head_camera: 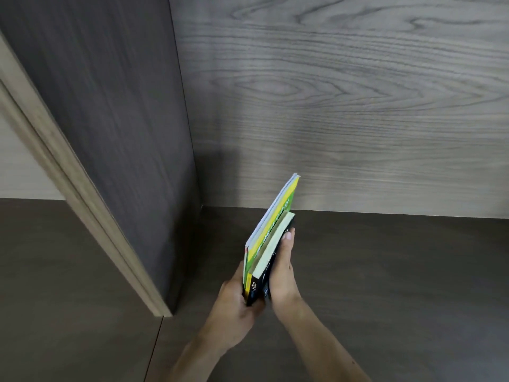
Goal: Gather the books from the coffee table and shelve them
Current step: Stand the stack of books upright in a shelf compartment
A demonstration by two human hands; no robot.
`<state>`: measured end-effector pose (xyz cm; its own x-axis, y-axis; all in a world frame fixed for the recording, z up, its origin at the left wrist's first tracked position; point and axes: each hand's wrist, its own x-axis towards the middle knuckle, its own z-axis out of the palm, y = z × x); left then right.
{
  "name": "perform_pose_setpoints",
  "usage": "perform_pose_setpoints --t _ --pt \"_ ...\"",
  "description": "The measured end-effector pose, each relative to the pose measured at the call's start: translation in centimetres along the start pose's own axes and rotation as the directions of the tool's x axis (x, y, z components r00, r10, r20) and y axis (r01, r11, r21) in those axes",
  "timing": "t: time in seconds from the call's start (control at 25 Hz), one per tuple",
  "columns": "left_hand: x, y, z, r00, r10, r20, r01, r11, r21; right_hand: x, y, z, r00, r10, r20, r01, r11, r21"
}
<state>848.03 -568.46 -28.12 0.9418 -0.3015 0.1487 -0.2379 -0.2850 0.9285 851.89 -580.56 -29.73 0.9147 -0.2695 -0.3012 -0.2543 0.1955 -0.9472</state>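
So the gathering part looks done: left hand (234, 301) and right hand (281, 274) are clamped flat on either side of the books (268, 241), standing them upright on the shelf (385, 271) near the side panel (124, 133). Just letting go left, I'd guess.

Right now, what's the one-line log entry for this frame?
stage: shelving | left hand + right hand: grip on upright books | place: shelf, near left side panel
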Motion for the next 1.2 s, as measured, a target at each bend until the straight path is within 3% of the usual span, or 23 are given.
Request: perform_pose_setpoints --t 0.2,0.56,0.72,0.96,1.2 --pt "0.1 -0.1 -1.6 0.988 0.002 -0.154 -0.017 0.996 -0.092 1.1 -1.3 3.8 0.997 -0.001 0.073 0.007 0.997 -0.079" --pt "0.2 -2.7 -4.2 0.89 -0.18 -0.419 0.053 0.953 -0.297 1.0 -4.1 10.7 0.977 -0.03 0.212 0.099 0.94 -0.327" --pt "0.3 -3.3 -4.9 0.86 -0.215 -0.462 0.06 0.943 -0.326 1.2 -4.6 12.8 0.972 -0.02 0.234 0.113 0.913 -0.392" --pt "0.9 -4.0 -5.5 0.848 -0.24 -0.473 0.058 0.928 -0.367 1.3 -4.3 13.8 0.966 -0.016 0.257 0.105 0.936 -0.335" --pt "-0.2 -4.9 -4.7 0.878 -0.271 -0.396 0.098 0.909 -0.405 1.8 -2.9 13.9 0.963 0.038 0.267 0.043 0.956 -0.29"
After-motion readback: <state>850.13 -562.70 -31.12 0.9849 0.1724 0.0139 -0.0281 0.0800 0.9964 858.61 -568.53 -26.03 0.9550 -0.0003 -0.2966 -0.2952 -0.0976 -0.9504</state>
